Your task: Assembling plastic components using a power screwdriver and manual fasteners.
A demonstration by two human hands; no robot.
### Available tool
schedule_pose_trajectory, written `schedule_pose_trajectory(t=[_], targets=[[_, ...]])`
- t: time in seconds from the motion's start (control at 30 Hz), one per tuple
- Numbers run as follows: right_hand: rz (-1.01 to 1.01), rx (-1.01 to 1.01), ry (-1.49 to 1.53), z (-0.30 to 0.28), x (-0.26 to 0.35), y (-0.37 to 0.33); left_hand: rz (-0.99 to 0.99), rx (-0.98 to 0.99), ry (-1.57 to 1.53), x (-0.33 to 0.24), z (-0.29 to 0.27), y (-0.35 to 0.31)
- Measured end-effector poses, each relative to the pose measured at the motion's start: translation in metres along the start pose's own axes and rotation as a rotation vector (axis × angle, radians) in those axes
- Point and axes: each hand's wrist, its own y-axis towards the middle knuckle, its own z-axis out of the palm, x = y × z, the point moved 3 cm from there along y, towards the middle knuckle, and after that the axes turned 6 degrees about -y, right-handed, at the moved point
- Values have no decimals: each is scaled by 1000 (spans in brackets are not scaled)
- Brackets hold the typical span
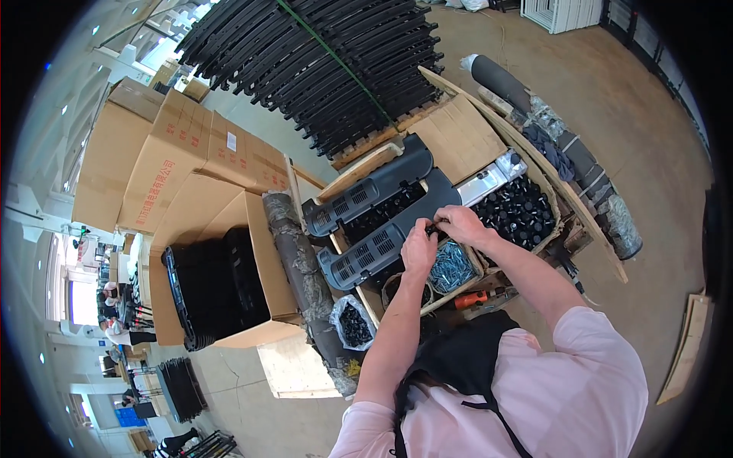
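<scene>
My left hand [418, 246] and my right hand [461, 224] come together over the front of a divided wooden bench. Their fingers are pinched around a small black part [434, 228], mostly covered by the fingertips. Just below them lies a bin of silver screws [452, 269]. To the right of my right hand, a larger bin holds many black knobs [519, 215]. Beside my left hand lies a long black plastic cover with vent slots [368, 258]. A second vented black cover [374, 192] rests behind it, with more black parts between the two.
A plastic-lined container of small black parts [353, 324] stands at the left. An orange-handled tool [470, 299] lies near my body. Wrapped rolls [301, 267] flank the bench. An open carton [284, 294] holds black panels; strapped black frames [321, 69] are stacked behind.
</scene>
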Motion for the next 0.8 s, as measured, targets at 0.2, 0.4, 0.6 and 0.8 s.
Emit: schedule_pose_trajectory(t=[0.2,0.4,0.6,0.8], targets=[[-80,21,-104,1,3,-2,32,30,56,-1,0,-2],[-69,10,-64,-1,1,-3,24,37,19,7,-6,-10],[447,-266,206,-17,-41,10,-343,-57,-560,114,-11,-59],[628,3,448,-13,-79,8,-773,-123,-1532,114,-9,-79]])
